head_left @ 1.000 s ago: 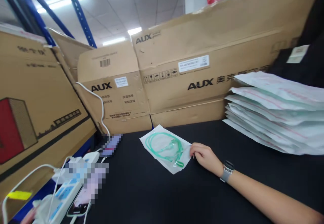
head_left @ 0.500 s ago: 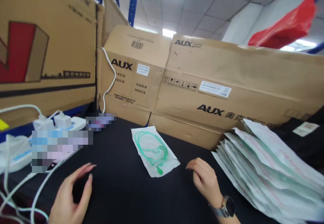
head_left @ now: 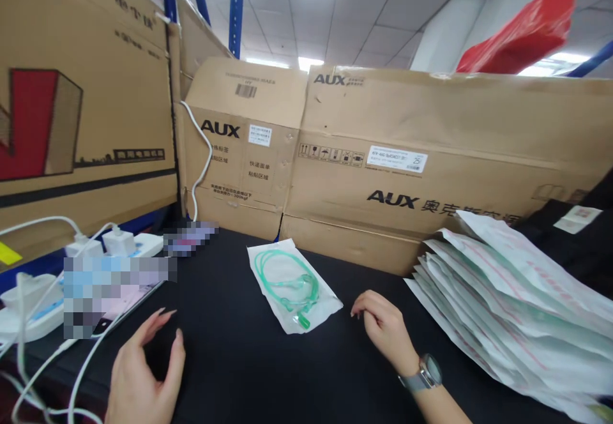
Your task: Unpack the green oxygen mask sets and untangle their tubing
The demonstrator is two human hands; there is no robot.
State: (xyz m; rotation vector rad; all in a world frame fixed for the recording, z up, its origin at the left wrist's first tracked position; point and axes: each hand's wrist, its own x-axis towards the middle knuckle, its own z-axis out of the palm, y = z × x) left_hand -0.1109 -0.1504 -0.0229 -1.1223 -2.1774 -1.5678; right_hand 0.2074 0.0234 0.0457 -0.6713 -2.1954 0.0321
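On the black tabletop point(head_left: 230, 373) lies a clear and white packet point(head_left: 328, 306) with coiled green tubing point(head_left: 275, 257) inside; a green end piece shows near its lower corner. My left hand point(head_left: 143, 370) is at the lower left, thumb and fingers apart in a C shape, with nothing between them. Just right of the packet, apart from it, my right hand point(head_left: 385, 328) rests with fingers loosely curled together and holds nothing visible. A watch point(head_left: 426, 373) is on that wrist.
At right a stack of white plastic packets point(head_left: 502, 309) leans. Power strips with white plugs point(head_left: 119, 240), cables point(head_left: 79, 386) and a phone-like device point(head_left: 124, 299) crowd the left. Cardboard boxes point(head_left: 345, 219) wall the back; a red bag point(head_left: 522, 28) hangs above.
The view has tilted and shifted slightly. My left hand sits a little further right, its thumb and fingers still apart. The packet and my right hand stay nearly in place.
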